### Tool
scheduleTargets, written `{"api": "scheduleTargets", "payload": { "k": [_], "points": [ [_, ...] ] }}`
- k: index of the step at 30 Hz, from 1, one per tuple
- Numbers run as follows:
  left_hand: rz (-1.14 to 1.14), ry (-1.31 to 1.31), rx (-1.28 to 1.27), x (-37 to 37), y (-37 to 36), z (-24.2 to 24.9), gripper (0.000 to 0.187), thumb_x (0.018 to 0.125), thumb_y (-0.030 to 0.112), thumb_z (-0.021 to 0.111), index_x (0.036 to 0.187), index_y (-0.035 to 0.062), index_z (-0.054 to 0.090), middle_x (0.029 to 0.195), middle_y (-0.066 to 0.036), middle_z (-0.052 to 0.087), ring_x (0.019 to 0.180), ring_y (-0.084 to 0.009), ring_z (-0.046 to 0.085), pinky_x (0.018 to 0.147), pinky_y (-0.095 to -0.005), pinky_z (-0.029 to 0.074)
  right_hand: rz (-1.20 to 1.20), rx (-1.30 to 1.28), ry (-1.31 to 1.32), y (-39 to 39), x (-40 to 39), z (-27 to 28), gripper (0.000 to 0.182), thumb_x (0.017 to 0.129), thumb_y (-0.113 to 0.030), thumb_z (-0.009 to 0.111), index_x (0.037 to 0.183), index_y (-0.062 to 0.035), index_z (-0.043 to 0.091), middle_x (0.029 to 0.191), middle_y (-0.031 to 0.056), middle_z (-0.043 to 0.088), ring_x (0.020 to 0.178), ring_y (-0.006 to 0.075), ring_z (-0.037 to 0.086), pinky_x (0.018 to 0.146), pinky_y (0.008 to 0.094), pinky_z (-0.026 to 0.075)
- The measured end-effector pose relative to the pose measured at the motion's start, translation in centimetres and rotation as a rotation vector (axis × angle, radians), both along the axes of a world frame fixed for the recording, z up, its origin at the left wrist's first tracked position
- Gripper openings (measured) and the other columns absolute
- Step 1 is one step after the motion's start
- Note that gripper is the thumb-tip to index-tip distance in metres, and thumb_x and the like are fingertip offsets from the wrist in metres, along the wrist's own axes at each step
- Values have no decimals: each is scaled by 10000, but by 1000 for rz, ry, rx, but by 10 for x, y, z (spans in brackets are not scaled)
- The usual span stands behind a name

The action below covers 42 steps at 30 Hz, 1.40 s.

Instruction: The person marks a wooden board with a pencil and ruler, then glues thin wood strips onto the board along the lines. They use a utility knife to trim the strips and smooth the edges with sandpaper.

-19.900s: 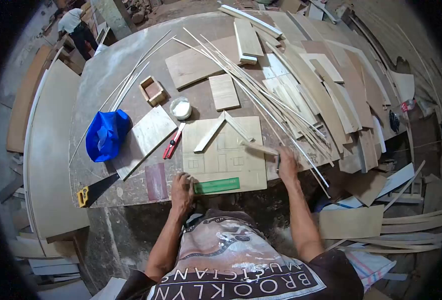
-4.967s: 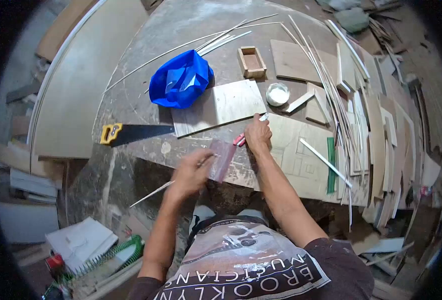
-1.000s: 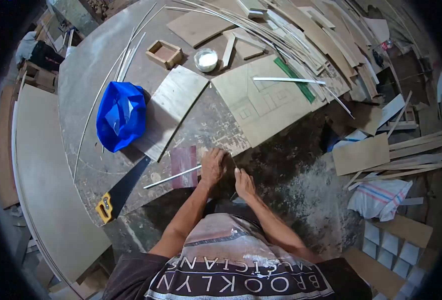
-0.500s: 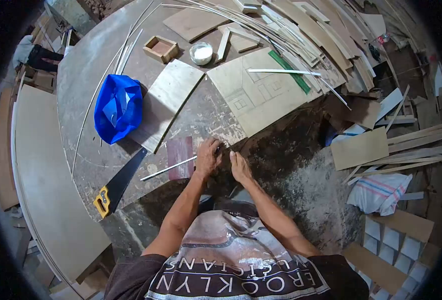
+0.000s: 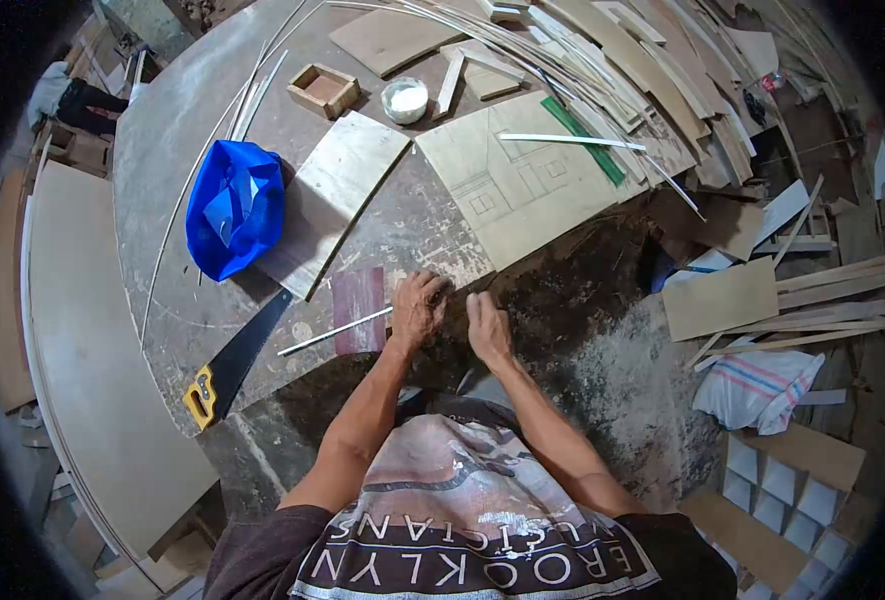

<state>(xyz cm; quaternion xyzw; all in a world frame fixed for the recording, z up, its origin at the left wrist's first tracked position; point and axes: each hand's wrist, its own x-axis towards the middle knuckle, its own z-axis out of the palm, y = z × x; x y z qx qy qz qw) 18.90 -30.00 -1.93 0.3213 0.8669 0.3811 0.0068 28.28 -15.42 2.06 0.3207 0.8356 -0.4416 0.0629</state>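
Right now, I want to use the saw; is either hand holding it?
No, the saw lies on the table, apart from left hand and right hand.

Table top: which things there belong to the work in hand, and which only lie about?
Likely in the work: thin strip in the left hand, purple sheet under the strip, board with drawing.
Seemingly just lying about: saw, blue bag, wooden box.

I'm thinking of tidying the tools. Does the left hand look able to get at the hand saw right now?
Probably yes: nothing covers the yellow handle of the hand saw, but the left hand seems busy with a thin strip and might need to let go first.
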Motion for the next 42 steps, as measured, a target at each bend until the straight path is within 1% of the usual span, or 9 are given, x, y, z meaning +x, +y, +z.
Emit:
{"api": "scheduleTargets", "payload": {
  "k": [4, 6, 8, 10, 15, 18, 28, 41, 42],
  "points": [
    [32, -11, 59, 0, 4, 2, 282, 753, 106, 738, 1029, 86, 681, 972, -106, 622, 931, -339, 594, 793, -452, 477, 142, 23, 118, 1, 8, -37, 600, 1079, -485, 354, 1155, 63, 586, 1004, 357, 628, 971, 542, 603, 812, 580, 459],
    [55, -18, 84, 1, 2, 2, 260, 754, 99, 736, 1006, 85, 673, 967, -112, 619, 926, -344, 597, 792, -453, 475, 234, -102, 104, 4, 9, -37, 532, 1084, -452, 350, 1001, 25, 569, 923, 311, 633, 939, 541, 585, 780, 566, 441],
    [30, -33, 73, 0, 0, 5, 234, 759, 90, 733, 979, 84, 653, 964, -120, 616, 919, -351, 601, 792, -453, 471, 244, -53, 71, 0, 6, -40, 536, 1084, -444, 351, 964, 25, 581, 920, 296, 640, 921, 522, 598, 787, 549, 451],
    [27, -5, 80, 0, 0, 8, 242, 766, 90, 732, 993, 85, 650, 965, -116, 617, 928, -351, 600, 788, -449, 471, -66, 159, 243, -7, 6, -63, 533, 1082, -436, 362, 925, 19, 590, 899, 290, 642, 896, 510, 605, 779, 543, 459],
    [47, -28, 63, 2, 0, 9, 220, 778, 93, 727, 988, 89, 662, 969, -103, 619, 946, -342, 596, 799, -458, 476, 105, 116, 213, 9, 6, -62, 503, 1092, -399, 361, 893, 9, 578, 869, 248, 646, 872, 461, 625, 767, 519, 473],
    [53, -57, 30, 2, 0, 3, 221, 778, 100, 732, 990, 97, 667, 989, -97, 623, 951, -337, 597, 807, -457, 475, 175, -34, 150, 6, 7, -56, 496, 1091, -402, 370, 891, 4, 574, 856, 238, 639, 849, 453, 620, 757, 506, 471],
    [24, -7, 11, -2, 1, 0, 277, 774, 112, 737, 1048, 70, 735, 975, -114, 662, 912, -342, 603, 791, -427, 501, 186, -89, 87, 1, 3, -39, 523, 1084, -454, 371, 1006, 23, 570, 924, 298, 623, 921, 503, 597, 785, 538, 452],
    [15, -61, 63, -2, 0, 10, 261, 761, 101, 737, 1022, 91, 728, 978, -85, 660, 947, -328, 598, 793, -437, 502, 160, -52, 104, -7, -1, -36, 470, 1084, -409, 395, 978, 15, 567, 911, 313, 629, 915, 537, 596, 753, 575, 447],
    [20, -57, 35, -2, 0, 7, 259, 762, 102, 737, 1020, 88, 723, 982, -86, 657, 951, -329, 599, 790, -440, 501, 143, -43, 80, -6, -2, -42, 567, 1076, -478, 366, 1089, 51, 569, 998, 339, 625, 973, 527, 599, 829, 567, 454]
  ]
}}
